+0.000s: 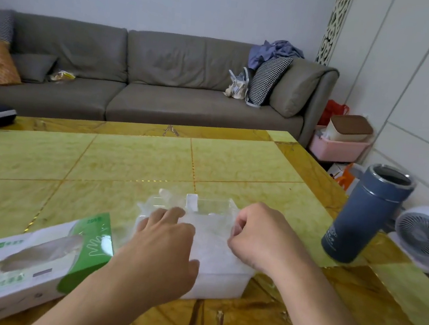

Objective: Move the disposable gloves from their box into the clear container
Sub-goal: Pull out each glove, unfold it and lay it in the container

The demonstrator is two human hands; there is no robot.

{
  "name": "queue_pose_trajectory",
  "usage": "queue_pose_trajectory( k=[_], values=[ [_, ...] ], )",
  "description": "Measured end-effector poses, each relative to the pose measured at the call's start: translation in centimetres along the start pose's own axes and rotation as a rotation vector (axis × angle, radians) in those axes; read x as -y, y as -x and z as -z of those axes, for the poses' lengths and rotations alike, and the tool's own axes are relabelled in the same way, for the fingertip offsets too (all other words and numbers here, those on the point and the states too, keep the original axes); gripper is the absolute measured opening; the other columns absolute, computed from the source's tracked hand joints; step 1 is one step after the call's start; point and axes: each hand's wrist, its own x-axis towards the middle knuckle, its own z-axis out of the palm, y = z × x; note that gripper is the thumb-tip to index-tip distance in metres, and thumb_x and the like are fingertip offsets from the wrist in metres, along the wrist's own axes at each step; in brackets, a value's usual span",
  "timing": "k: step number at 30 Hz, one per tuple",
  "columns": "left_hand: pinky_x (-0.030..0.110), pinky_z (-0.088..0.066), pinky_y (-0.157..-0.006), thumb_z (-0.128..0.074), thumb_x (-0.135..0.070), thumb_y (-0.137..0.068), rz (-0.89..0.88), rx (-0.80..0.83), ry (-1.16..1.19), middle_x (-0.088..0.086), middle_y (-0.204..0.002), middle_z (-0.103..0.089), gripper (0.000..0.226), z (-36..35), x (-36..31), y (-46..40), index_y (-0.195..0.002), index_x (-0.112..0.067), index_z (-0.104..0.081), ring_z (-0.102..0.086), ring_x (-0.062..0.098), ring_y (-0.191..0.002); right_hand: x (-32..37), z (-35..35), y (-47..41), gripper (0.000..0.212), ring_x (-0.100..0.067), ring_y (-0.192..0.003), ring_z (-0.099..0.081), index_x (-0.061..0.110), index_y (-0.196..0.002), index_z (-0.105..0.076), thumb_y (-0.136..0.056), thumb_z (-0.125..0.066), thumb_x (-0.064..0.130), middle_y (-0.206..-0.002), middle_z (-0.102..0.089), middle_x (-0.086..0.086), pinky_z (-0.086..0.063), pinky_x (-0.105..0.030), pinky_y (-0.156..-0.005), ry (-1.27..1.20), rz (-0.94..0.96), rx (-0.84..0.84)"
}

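Gloves (213,246) fill the container (219,285); left hand (167,243) presses them, fingers straight, right hand (261,236) pinches them with curled fingers, box (31,261) alongside.

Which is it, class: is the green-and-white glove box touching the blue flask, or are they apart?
Apart. The head view shows the glove box at the table's near left and the blue flask at its right edge, with both hands and the clear container between them.
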Motion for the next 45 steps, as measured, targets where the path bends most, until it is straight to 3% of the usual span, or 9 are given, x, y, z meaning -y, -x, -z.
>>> queue_pose_trajectory(
  k=[10, 14, 22, 25, 28, 32, 38, 42, 45],
  values=[
    [0.023, -0.036, -0.098, -0.056, -0.038, -0.101, -0.103, -0.302, -0.006, -0.015, -0.126, -0.039, 0.043, 0.3, 0.4, 0.2, -0.143, -0.034, -0.048, -0.034, 0.01, -0.124, 0.3, 0.5, 0.4, 0.005, -0.022, -0.064, -0.052, 0.01, -0.077, -0.062, -0.078, -0.059, 0.006, -0.075, -0.064, -0.008, -0.039, -0.036, -0.057, -0.049, -0.005, 0.01],
    [0.024, -0.043, -0.092, -0.053, -0.047, -0.102, -0.087, -0.206, 0.033, -0.012, -0.125, -0.041, 0.04, -0.6, 0.3, -0.3, -0.136, -0.026, -0.054, -0.039, 0.011, -0.124, 0.2, 0.6, 0.4, 0.004, -0.023, -0.063, -0.051, 0.004, -0.078, -0.061, -0.075, -0.059, 0.006, -0.083, -0.072, -0.013, -0.038, -0.035, -0.056, -0.047, -0.031, 0.005],
    [0.034, -0.05, -0.098, -0.065, -0.056, -0.093, 0.007, 0.051, 0.048, -0.013, -0.135, -0.048, 0.063, -1.1, 1.6, -2.0, -0.149, -0.037, -0.044, -0.049, 0.013, -0.127, 1.6, 1.4, 1.7, 0.025, -0.019, -0.044, -0.024, 0.02, -0.063, -0.035, -0.053, -0.042, -0.002, -0.055, -0.027, 0.003, -0.016, -0.025, -0.043, 0.207, -0.003, 0.067],
    [0.033, -0.051, -0.099, -0.072, -0.056, -0.087, 0.03, 0.119, 0.068, -0.012, -0.135, -0.055, 0.071, -1.0, 1.7, -2.8, -0.15, -0.04, -0.044, -0.056, 0.012, -0.122, 2.0, 1.3, 2.0, 0.034, -0.017, -0.05, -0.043, 0.015, -0.098, -0.052, -0.073, -0.06, -0.007, -0.07, -0.047, 0.003, -0.028, -0.026, -0.043, 0.296, -0.006, 0.017],
    [0.029, -0.055, -0.086, -0.077, -0.051, -0.084, 0.039, 0.174, 0.071, -0.013, -0.121, -0.061, 0.068, -1.1, 1.9, -3.7, -0.145, -0.039, -0.049, -0.062, 0.008, -0.097, 2.5, 1.0, 2.2, 0.058, -0.018, -0.073, -0.054, 0.015, -0.128, -0.04, -0.082, -0.069, -0.005, -0.1, -0.05, -0.001, -0.041, -0.027, -0.054, 0.315, 0.169, -0.09],
    [0.026, -0.051, -0.074, -0.078, -0.052, -0.081, 0.012, 0.184, 0.014, -0.016, -0.096, -0.057, 0.064, -1.3, 2.0, -4.4, -0.139, -0.04, -0.052, -0.059, 0.006, -0.08, 3.0, -0.1, 1.8, 0.029, -0.016, -0.096, -0.059, 0.02, -0.108, -0.061, -0.088, -0.071, 0.002, -0.112, -0.054, 0.006, -0.059, -0.035, -0.079, 0.227, 0.38, 0.032],
    [0.029, -0.055, -0.086, -0.077, -0.055, -0.081, -0.074, 0.199, 0.013, -0.019, -0.095, -0.06, 0.06, -1.7, 3.2, -5.0, -0.136, -0.043, -0.054, -0.059, 0.005, -0.093, 2.9, -0.9, 1.2, 0.038, -0.026, -0.086, -0.071, 0.01, -0.118, -0.071, -0.08, -0.077, 0.009, -0.118, -0.062, -0.007, -0.062, -0.037, -0.068, 0.414, 0.191, 0.264],
    [0.024, -0.058, -0.079, -0.075, -0.035, -0.09, -0.117, 0.305, 0.023, -0.018, -0.107, -0.067, 0.066, -0.9, 3.9, -5.2, -0.148, -0.04, -0.045, -0.066, 0.008, -0.095, 4.1, -0.7, 0.8, 0.013, -0.017, -0.057, -0.05, 0.009, -0.081, -0.064, -0.078, -0.068, -0.002, -0.084, -0.053, -0.004, -0.038, -0.028, -0.046, 0.529, 0.176, 0.352],
    [0.024, -0.06, -0.075, -0.073, -0.02, -0.091, -0.107, 0.417, 0.035, -0.018, -0.111, -0.064, 0.079, 0.0, 4.4, -5.3, -0.155, -0.042, -0.034, -0.068, 0.011, -0.099, 4.8, -0.8, 0.1, 0.011, -0.014, -0.059, -0.046, 0.013, -0.095, -0.069, -0.086, -0.07, 0.007, -0.086, -0.052, -0.003, -0.039, -0.028, -0.05, 0.605, 0.184, 0.427]
  ],
)
